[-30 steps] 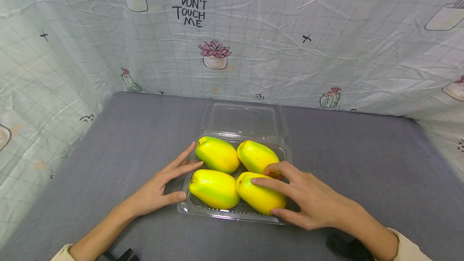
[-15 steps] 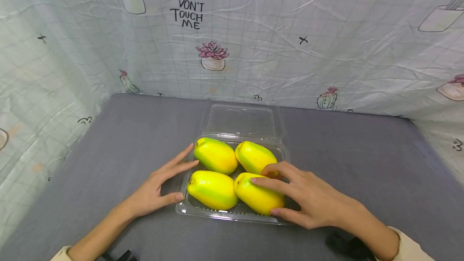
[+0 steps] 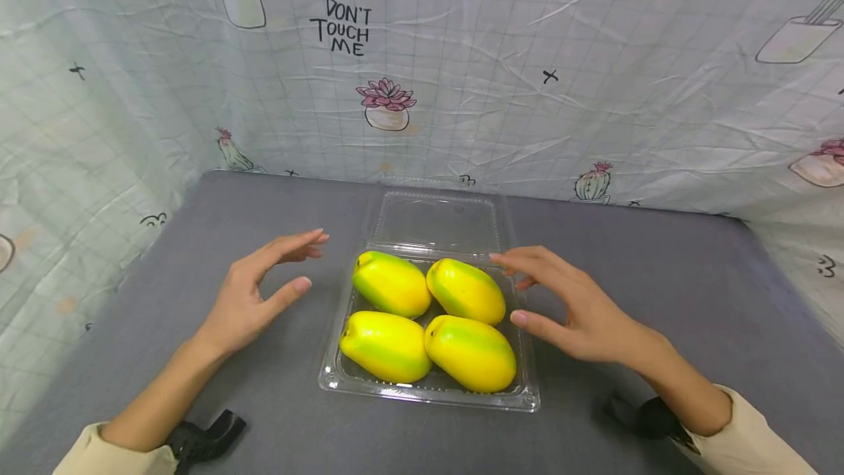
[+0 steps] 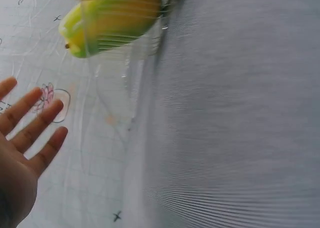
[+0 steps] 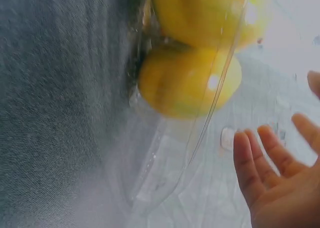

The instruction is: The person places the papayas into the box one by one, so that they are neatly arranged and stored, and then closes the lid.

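Note:
Several plump yellow-green fruits, like mangoes in shape, lie in two rows inside a clear plastic clamshell box point(image 3: 431, 396), its lid point(image 3: 438, 218) folded back. In the head view they are a back-left fruit point(image 3: 392, 284), a back-right fruit point(image 3: 467, 292), a front-left fruit point(image 3: 385, 347) and a front-right fruit point(image 3: 471, 354). My left hand point(image 3: 253, 292) hovers left of the box, fingers loosely extended and holding nothing. Over the box's right edge, my right hand point(image 3: 574, 306) is held apart from the fruits, fingers spread. Both wrist views show relaxed fingers point(image 4: 47, 120) with nothing in them.
The box stands on a grey cloth-covered table point(image 3: 264, 424). Behind and at both sides hangs a white curtain point(image 3: 461, 57) with cactus prints, close to the lid's far edge. Black wrist straps point(image 3: 207, 438) sit on both forearms.
My right hand has let go of the front-right fruit and moved up and right. My left hand has come off the box's left edge and drawn back left. The fruits stay put.

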Motion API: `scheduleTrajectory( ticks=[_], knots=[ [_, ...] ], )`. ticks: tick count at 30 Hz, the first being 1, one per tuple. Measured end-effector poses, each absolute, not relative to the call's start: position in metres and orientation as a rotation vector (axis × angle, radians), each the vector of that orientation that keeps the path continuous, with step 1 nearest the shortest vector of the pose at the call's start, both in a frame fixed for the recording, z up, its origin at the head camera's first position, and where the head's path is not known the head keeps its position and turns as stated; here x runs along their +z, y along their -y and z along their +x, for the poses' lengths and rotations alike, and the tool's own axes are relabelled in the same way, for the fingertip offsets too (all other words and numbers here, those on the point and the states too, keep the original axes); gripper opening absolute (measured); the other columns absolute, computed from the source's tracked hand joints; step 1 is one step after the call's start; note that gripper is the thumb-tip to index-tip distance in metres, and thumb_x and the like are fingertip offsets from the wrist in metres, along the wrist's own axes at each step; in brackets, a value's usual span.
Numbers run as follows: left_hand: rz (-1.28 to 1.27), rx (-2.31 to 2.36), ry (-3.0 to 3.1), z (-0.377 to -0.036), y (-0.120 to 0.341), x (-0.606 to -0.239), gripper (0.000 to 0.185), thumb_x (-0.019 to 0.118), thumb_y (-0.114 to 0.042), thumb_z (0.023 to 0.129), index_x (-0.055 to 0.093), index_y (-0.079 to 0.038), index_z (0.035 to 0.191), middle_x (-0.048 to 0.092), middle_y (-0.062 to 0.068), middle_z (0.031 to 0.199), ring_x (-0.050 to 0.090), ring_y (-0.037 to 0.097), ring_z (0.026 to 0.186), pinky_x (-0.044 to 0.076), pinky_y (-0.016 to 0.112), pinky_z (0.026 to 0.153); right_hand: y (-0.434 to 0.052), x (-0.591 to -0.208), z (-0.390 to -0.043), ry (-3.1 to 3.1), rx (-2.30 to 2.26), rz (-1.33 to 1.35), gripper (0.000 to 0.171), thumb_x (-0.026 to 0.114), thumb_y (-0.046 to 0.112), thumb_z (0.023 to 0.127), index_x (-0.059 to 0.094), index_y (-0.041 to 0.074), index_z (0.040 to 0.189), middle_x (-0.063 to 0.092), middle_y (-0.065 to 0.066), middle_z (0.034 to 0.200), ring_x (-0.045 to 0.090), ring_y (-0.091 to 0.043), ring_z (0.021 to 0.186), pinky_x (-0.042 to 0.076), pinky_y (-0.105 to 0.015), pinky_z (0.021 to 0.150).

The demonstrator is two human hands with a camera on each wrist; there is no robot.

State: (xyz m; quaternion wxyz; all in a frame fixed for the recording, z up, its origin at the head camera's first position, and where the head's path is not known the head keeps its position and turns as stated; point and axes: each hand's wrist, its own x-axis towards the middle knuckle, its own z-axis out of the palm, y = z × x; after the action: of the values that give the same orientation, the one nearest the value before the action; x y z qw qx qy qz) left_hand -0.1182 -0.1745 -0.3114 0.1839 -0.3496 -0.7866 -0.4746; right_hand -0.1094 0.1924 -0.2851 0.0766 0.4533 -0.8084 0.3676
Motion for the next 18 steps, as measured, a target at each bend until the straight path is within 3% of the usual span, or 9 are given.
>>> scheduleTrajectory(
  ticks=[5,12,18],
  knots=[
    [-0.83,-1.505,2.3,-0.134,0.172,-0.305,0.046,0.054,0.003,0.085,0.046,-0.006,0.129,0.053,0.014,0.121,0.053,0.033,0.101,0.041,0.03,0.085,-0.197,-0.282,-0.123,2.531,1.323,1.039,0.055,0.059,-0.004,0.082,0.04,0.009,0.132,0.048,-0.005,0.122,0.049,-0.02,0.105,0.045,-0.033,0.081],
    [-0.72,-1.858,2.383,-0.17,0.171,-0.326,0.043,0.047,-0.012,0.093,0.039,-0.015,0.134,0.044,0.008,0.13,0.046,0.033,0.113,0.041,0.028,0.089,-0.216,-0.308,-0.157,2.695,1.559,0.606,0.047,0.051,0.024,0.091,0.035,0.027,0.135,0.044,-0.001,0.128,0.043,-0.022,0.114,0.039,-0.038,0.09],
    [-0.654,-2.029,2.397,-0.193,0.161,-0.344,0.049,0.048,-0.025,0.093,0.032,-0.01,0.137,0.038,0.011,0.133,0.041,0.033,0.117,0.034,0.046,0.094,-0.218,-0.322,-0.177,2.618,1.982,0.301,0.054,0.051,0.036,0.089,0.032,0.019,0.137,0.037,-0.01,0.134,0.041,-0.03,0.117,0.033,-0.045,0.095]
  ],
)
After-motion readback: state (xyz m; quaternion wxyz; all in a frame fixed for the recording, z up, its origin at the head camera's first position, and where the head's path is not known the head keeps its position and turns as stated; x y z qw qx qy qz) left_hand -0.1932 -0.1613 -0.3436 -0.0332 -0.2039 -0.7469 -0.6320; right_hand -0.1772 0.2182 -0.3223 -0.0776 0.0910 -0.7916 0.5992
